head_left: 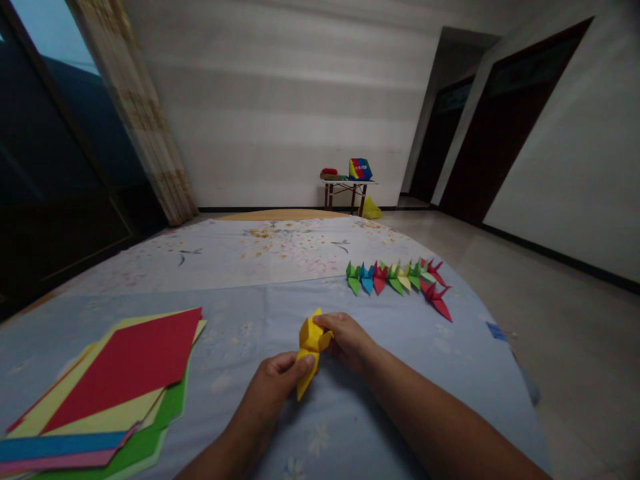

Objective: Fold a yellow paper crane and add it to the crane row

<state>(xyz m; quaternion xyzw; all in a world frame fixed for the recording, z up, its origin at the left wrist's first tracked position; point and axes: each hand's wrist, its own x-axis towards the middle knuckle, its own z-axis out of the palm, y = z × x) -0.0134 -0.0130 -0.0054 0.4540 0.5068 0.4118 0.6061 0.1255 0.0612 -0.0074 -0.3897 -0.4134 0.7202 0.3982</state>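
Note:
A yellow folded-paper crane (pixel 312 338) is held between my two hands, just above the blue cloth, its wings spread apart. My left hand (pixel 281 375) pinches its lower wing between thumb and fingers. At the upper right of the crane, my right hand (pixel 349 340) is closed on the paper near its top and side; some of those fingers are hidden. Farther back on the right stands a row of finished paper cranes (pixel 379 277) in green, blue, red and pale yellow. A red paper crane (pixel 437 300) sits just in front of the row's right end.
On the left lies a stack of coloured paper sheets (pixel 130 367), red on top. A flowered tablecloth (pixel 235 260) covers the round table. Against the far wall is a small table (pixel 350 183) with a multicoloured box (pixel 360 169), a yellow bag (pixel 371 209) beside it.

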